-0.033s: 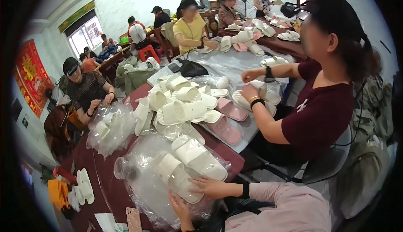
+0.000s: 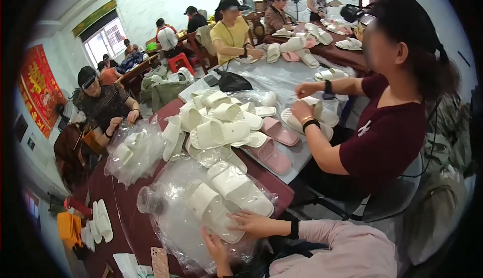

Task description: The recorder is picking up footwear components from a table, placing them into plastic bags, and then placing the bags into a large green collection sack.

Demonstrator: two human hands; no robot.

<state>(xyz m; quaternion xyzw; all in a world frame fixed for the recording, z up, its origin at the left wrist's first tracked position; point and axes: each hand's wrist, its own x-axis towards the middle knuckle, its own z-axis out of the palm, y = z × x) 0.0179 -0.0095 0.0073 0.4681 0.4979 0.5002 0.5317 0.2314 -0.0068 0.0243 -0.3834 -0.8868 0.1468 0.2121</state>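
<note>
My left grip (image 2: 217, 252) and right grip (image 2: 255, 223), loosely open, probably steady the white open-toed plastic-looking slipper (image 2: 207, 201) at twelve o'clock.

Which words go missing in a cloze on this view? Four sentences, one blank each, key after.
1. The right hand and left hand are both at a slide sandal coloured ____.
2. The see-through bag by the hands is made of clear ____.
3. Next to the slide heap, two slides lying side by side are coloured ____.
4. The stool in the background is coloured ____.

Missing words: white; plastic; pink; red.
</note>
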